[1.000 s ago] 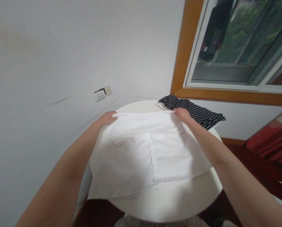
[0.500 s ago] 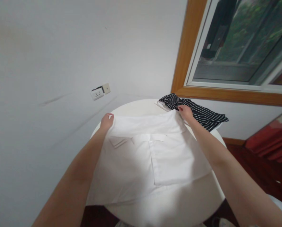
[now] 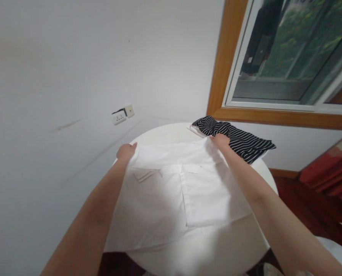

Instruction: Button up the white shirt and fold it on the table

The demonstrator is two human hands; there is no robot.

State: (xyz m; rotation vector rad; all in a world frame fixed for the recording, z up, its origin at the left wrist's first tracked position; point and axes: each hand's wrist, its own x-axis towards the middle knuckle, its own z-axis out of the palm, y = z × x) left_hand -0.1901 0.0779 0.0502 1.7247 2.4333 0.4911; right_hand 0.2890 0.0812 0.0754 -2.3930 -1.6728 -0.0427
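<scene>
A white garment that looks like a skirt (image 3: 156,203) lies spread over the round white table (image 3: 216,253), its wide top band at the far side. Flap-like details and a vertical seam show on its front. My left hand (image 3: 126,151) pinches the band's far left corner. At the far right corner, my right hand (image 3: 221,141) grips the same band, close beside a black-and-white striped garment (image 3: 242,142). The skirt's lower left part hangs past the table edge.
Behind the table stands a white wall with a socket (image 3: 119,117). A wood-framed window (image 3: 274,112) is at the upper right. Red fabric (image 3: 328,168) hangs at the right above a dark red floor (image 3: 297,203).
My right hand has shifted slightly left and nearer with the band's corner. The left hand's grip has turned a little; the skirt stays nearly in place.
</scene>
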